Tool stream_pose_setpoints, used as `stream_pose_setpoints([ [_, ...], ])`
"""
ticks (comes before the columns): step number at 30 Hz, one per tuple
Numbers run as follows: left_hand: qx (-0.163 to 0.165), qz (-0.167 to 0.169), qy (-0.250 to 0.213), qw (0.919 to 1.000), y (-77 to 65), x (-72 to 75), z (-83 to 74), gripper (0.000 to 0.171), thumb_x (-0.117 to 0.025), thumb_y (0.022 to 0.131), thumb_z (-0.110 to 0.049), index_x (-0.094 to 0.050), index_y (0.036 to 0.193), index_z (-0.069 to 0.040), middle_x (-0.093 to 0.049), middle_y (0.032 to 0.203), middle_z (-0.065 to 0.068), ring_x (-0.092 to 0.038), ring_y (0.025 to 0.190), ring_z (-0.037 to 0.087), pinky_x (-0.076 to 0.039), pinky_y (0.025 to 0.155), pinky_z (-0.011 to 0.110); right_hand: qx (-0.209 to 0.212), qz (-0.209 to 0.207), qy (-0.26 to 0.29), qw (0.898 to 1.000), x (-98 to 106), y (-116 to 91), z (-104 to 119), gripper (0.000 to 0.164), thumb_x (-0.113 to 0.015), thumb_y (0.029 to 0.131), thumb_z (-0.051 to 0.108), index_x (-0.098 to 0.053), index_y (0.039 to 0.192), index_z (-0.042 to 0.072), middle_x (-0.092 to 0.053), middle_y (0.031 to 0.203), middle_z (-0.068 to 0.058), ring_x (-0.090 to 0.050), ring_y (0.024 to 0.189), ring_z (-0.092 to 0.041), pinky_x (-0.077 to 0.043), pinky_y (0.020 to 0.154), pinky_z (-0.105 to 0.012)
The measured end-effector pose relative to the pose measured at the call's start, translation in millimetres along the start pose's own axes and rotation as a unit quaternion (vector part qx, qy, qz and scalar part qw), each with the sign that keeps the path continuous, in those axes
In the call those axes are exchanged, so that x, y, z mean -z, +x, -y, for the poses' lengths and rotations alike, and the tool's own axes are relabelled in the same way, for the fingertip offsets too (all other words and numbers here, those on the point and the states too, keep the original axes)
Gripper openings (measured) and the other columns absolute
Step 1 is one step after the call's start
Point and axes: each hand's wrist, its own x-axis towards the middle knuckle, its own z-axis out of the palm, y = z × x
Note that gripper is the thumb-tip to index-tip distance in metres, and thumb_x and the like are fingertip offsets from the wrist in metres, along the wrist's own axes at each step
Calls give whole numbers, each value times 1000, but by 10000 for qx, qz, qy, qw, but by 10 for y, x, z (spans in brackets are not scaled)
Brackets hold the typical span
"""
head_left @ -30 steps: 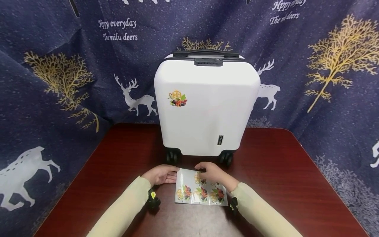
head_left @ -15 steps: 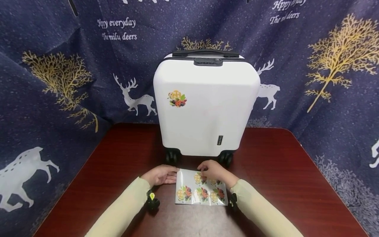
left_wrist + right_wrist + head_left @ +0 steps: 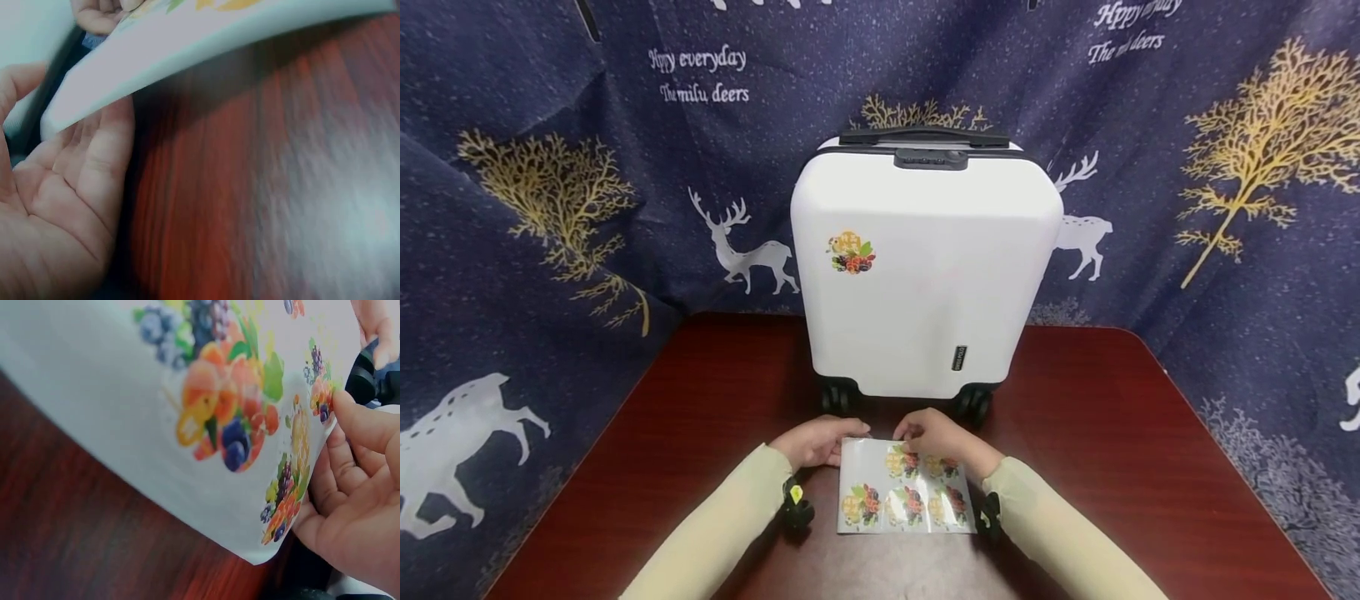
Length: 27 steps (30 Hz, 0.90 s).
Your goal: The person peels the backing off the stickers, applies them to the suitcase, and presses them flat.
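Observation:
A sheet of fruit stickers (image 3: 867, 468) lies between the two hands, in front of the suitcase. In the left wrist view it is raised off the table at the near side of my left hand (image 3: 69, 194), whose fairly straight fingers reach beneath it. That thumb stands apart from the paper. On the far edge, my right hand (image 3: 946, 440) pinches the sheet, thumb on the printed face and fingers behind it in the right wrist view. One bare white patch shows at the sheet's upper left. A matching fruit sticker (image 3: 852, 253) is on the suitcase's upper left.
A white suitcase (image 3: 917, 300) with black wheels (image 3: 973, 402) stands upright behind the hands on a dark red wooden table (image 3: 1090, 467). Behind it hangs a blue cloth (image 3: 700, 142) with deer and trees printed on it.
The sheet has shifted slightly toward me and to the left. My left hand has moved a little right, over the sheet's corner. My right fingers have drawn in on the far edge.

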Motion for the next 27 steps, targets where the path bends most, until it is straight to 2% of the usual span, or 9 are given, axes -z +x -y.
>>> stream_pose_setpoints([
  [7,-6,369,528,9979,120,-78,-75,35,-65,95,-22,-71,112,8,-76,88,3,-72,80,12,-61,73,26,16,-102,49,9999,27,-24,37,9,-72,91,5,-74,100,2,-70,90,-8,-55,79,-11,-48,73,-24],
  [13,-17,780,679,9946,142,-109,-91,32,-65,95,-15,-70,114,11,-75,87,3,-70,79,11,-58,72,24,114,-81,172,9998,32,-62,68,12,-72,91,4,-73,102,0,-70,90,-9,-55,78,-9,-48,71,-22],
  [21,213,886,638,9938,152,-109,-127,31,-61,96,-13,-69,115,11,-73,86,2,-69,79,11,-58,72,23,413,3,255,9988,-1,-22,42,12,-73,91,7,-74,101,1,-77,97,-13,-63,85,-9,-53,76,-23],
  [27,502,863,441,9940,161,-131,-143,31,-58,96,-13,-68,115,9,-74,87,3,-70,78,10,-59,70,22,257,-179,252,9992,-55,-19,70,12,-72,92,5,-78,101,2,-79,96,-11,-61,78,-6,-51,69,-19],
])
